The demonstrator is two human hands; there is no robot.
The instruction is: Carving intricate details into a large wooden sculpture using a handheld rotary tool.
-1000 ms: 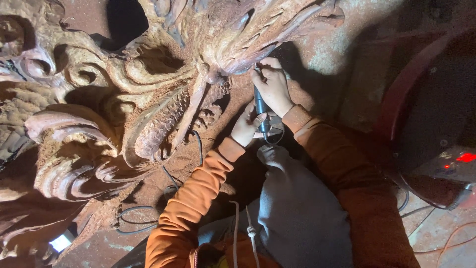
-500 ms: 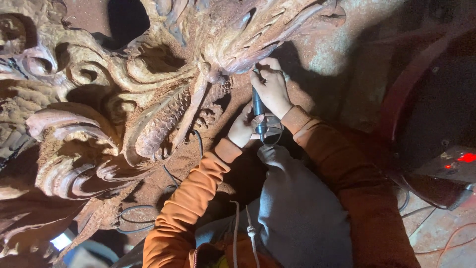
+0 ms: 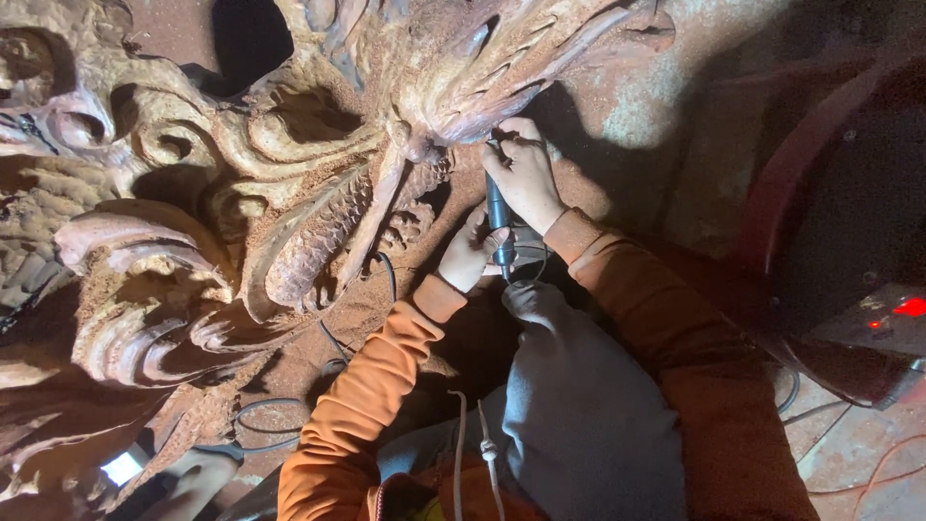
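Observation:
A large reddish-brown wood carving (image 3: pixel 318 183) full of scrolls, scales and fins fills the left and top of the head view. My right hand (image 3: pixel 526 174) grips a slim dark rotary carving tool (image 3: pixel 498 220) with its tip against the carving's feathered fin. My left hand (image 3: pixel 470 253) closes around the tool's lower end, near a clear hose ring. Both sleeves are orange. My grey-trousered knee (image 3: pixel 579 405) sits below the hands.
Black cables (image 3: pixel 333 338) trail over the dusty carving below the hands. A dark curved machine body (image 3: pixel 839 193) stands at the right with a small red light (image 3: pixel 909 307). Thin wires (image 3: pixel 868 473) lie on the dusty floor at the bottom right.
The view has shifted slightly; both hands stay on the tool at the same spot on the carving.

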